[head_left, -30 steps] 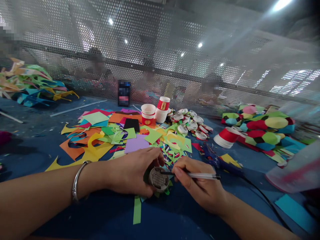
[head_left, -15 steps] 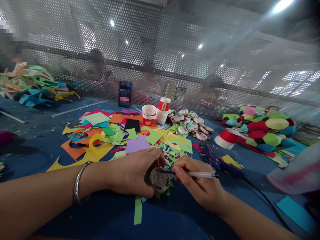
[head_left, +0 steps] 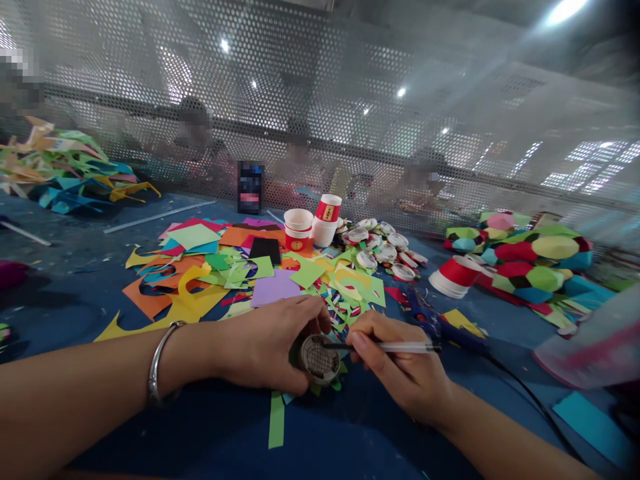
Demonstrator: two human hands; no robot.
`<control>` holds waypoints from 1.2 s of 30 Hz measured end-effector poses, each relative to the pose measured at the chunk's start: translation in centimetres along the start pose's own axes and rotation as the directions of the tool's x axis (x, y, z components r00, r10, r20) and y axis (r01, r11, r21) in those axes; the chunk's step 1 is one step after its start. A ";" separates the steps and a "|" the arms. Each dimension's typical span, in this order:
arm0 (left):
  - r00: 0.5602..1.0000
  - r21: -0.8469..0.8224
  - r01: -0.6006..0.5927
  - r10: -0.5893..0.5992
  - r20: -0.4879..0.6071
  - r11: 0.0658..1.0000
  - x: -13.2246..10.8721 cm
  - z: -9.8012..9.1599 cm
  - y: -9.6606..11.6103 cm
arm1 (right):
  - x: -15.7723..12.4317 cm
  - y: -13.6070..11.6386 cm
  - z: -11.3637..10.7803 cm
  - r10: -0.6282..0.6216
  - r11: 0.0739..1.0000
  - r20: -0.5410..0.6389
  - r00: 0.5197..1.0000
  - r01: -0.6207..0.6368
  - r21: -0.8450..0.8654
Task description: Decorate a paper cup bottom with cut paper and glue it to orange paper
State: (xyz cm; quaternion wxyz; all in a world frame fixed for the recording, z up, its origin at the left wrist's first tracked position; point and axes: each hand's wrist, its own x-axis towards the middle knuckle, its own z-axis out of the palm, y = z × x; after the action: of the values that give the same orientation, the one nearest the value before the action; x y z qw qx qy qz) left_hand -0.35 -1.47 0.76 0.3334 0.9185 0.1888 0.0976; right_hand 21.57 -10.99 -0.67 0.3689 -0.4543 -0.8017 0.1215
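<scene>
My left hand (head_left: 275,347), with a silver bangle at the wrist, grips a round paper-cup base (head_left: 321,361) from its left side. A dark grid pattern is drawn on the cup base's face, and green paper points stick out beneath it. My right hand (head_left: 400,363) pinches a pen (head_left: 407,347) with a clear barrel. The pen's dark tip rests at the upper part of the drawn grid; whether it touches is too fine to tell. Just below lies a light green paper strip (head_left: 277,420) on the blue table.
Coloured paper scraps (head_left: 195,287) spread ahead of my hands. Behind them stand paper cups (head_left: 299,230), a phone (head_left: 251,187) and a heap of cut cup bases (head_left: 383,243). A blue glue gun (head_left: 450,330) with a cable lies at right, near a tipped cup stack (head_left: 454,275).
My right hand and the pen have shifted very slightly to the right. My left hand keeps the cup base in the same place.
</scene>
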 end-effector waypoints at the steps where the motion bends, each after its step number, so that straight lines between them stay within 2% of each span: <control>1: 1.000 0.005 0.004 -0.004 0.000 1.000 0.0 0.0 0.1 | 0.0 0.0 0.0 0.007 1.000 0.001 1.000 -0.007 0.004; 5: 1.000 0.018 0.007 -0.007 0.002 1.000 0.0 -0.1 0.1 | -0.1 0.2 0.1 0.043 0.999 -0.010 0.999 -0.043 0.023; 31: 1.000 0.001 0.019 -0.019 0.010 1.000 -0.1 -0.2 0.3 | 0.0 0.2 0.1 0.040 0.999 -0.021 0.999 -0.039 0.029; 36: 1.000 -0.001 0.013 -0.013 0.008 1.000 -0.1 -0.2 0.3 | 0.0 0.2 0.2 0.033 0.999 0.007 0.999 -0.033 0.042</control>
State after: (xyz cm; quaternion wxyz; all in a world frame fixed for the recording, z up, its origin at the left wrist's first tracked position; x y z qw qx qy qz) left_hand -0.40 -1.60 1.05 0.3351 0.9175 0.1934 0.0921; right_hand 21.55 -10.82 -0.88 0.3740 -0.4592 -0.7925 0.1460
